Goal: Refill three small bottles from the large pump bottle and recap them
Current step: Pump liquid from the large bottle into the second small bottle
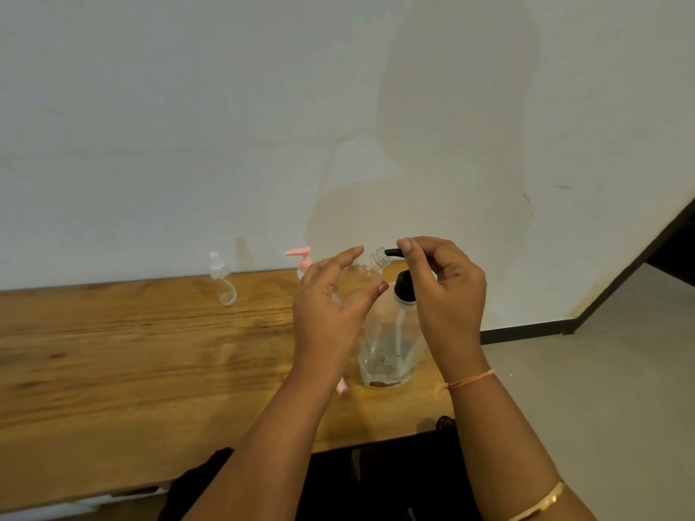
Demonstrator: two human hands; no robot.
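Now the small clear bottle point(361, 274) lies tilted in the left hand point(331, 298), held between thumb and fingers, neck up-right. Its mouth is right at the black nozzle point(393, 252) of the large pump bottle point(391, 347) — pinched by the right hand point(447, 283).

My left hand point(331, 306) covers most of the small bottle point(377, 258) and the body of the pink pump bottle point(304, 262) behind it. My right hand point(447, 291) hides the top of the black pump point(393, 252). A pink piece point(341, 387) peeks from behind my left wrist point(319, 370); I cannot tell what it is.
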